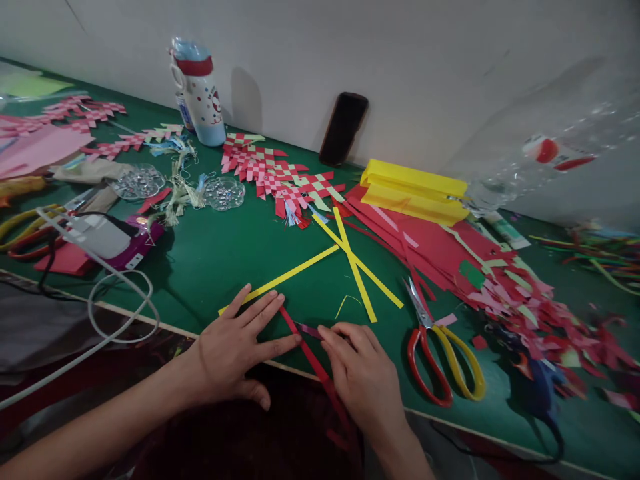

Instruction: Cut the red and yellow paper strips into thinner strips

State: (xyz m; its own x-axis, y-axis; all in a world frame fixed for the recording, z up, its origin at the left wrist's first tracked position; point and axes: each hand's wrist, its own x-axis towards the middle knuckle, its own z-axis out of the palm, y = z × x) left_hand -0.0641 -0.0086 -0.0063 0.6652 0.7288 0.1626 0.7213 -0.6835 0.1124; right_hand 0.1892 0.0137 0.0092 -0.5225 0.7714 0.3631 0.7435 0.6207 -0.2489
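Observation:
My left hand [243, 347] lies flat on the green table's front edge with its fingers spread. Its fingertips rest by the end of a red paper strip [313, 360], which runs over the edge and down towards me. My right hand [363, 370] pinches a slim purple object [311, 331] whose thin tip points at the red strip; its exact kind I cannot make out. Beyond my left fingers lies a yellow paper strip [295, 272]. Two more yellow strips cross each other, one of them a yellow strip [363, 293] ending near my right hand.
Open scissors [435, 353] lie right of my right hand. Further right are red paper scraps [540, 300]. At the back stand a bottle [200, 93], a phone [344, 128] and folded yellow paper [410, 193]. Woven paper pieces [270, 167] and a cable [120, 273] lie leftward.

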